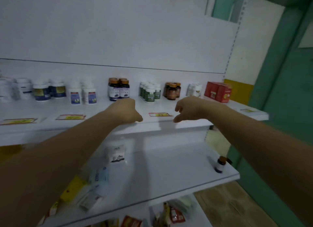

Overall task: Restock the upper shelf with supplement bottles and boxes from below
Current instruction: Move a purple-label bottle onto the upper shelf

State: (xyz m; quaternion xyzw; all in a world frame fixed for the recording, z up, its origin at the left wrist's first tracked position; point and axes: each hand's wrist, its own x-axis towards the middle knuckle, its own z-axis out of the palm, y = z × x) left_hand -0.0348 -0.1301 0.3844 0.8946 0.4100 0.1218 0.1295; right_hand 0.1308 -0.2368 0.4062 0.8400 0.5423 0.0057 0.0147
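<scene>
On the lower shelf [169, 169] nearest me stands one small bottle [220, 164]. Above, my left hand [126, 110] is curled and my right hand [188, 108] hangs loose, both empty, over the upper shelf [191, 123]. I'd grip that bottle upright, then set it beside the orange-capped bottles [119, 89] behind.

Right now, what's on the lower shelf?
A small bottle near its right edge, a white pack, blurred boxes at left. The left forearm covers the rest.
</scene>
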